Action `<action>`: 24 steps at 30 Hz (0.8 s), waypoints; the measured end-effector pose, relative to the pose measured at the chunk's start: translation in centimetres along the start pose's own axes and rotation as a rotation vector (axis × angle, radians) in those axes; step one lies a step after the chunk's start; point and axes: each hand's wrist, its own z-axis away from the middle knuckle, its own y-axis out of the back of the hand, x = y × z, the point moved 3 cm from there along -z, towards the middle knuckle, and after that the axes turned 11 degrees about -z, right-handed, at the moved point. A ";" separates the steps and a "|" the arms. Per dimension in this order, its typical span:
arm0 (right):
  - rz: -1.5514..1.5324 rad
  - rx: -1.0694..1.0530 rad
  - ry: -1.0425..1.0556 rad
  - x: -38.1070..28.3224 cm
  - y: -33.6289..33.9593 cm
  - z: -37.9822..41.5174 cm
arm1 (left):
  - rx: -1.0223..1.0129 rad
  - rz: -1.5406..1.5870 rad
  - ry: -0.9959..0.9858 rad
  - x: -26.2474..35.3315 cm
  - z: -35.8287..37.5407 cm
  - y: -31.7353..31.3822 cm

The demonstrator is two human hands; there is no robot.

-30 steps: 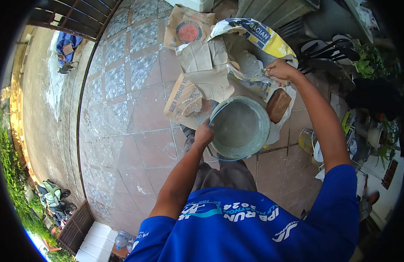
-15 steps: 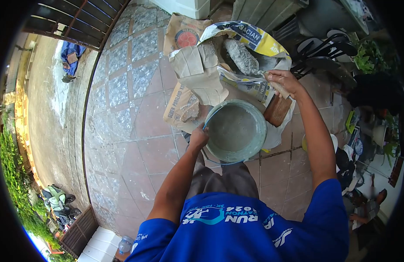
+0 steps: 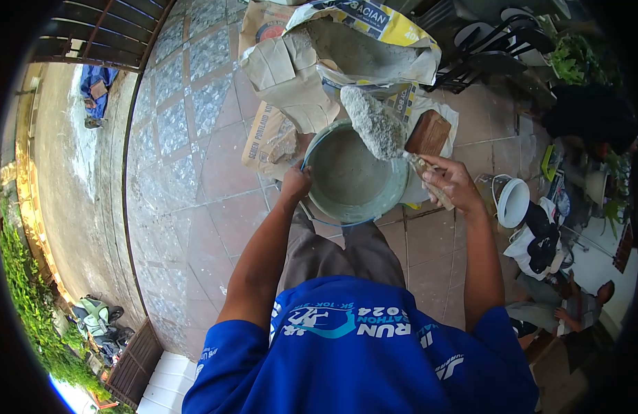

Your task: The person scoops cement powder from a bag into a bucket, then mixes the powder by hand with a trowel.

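My right hand (image 3: 451, 181) is closed around the handle of a trowel (image 3: 375, 127), whose blade carries a heap of grey powder. The loaded blade hangs over the far right rim of a green bucket (image 3: 404, 181). Grey wet mix (image 3: 346, 169) fills part of that bucket. With my left hand (image 3: 296, 185) I grip the bucket's left rim, fingers curled over it. Beyond the bucket lies a torn-open cement bag (image 3: 364, 52) with grey powder inside. A brown wooden block (image 3: 429, 134) rests on the bag's edge, right of the bucket.
Brown paper sacks (image 3: 267, 141) lie left of the bag. Dark stacked chairs (image 3: 498, 52) stand at the far right. A white bucket (image 3: 513, 203) and piled cloths (image 3: 540, 238) are on the right. Another person (image 3: 584, 310) sits at the lower right. Tiled floor (image 3: 222, 179) spreads to the left.
My right hand has brought the loaded trowel out of the cement bag and back toward the bucket's rim. My left hand stays on the bucket. The whole view has shifted somewhat.
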 end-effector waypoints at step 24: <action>0.648 0.280 0.114 15.3 -5.7 -1.6 | -0.121 0.068 0.124 1.1 0.4 0.9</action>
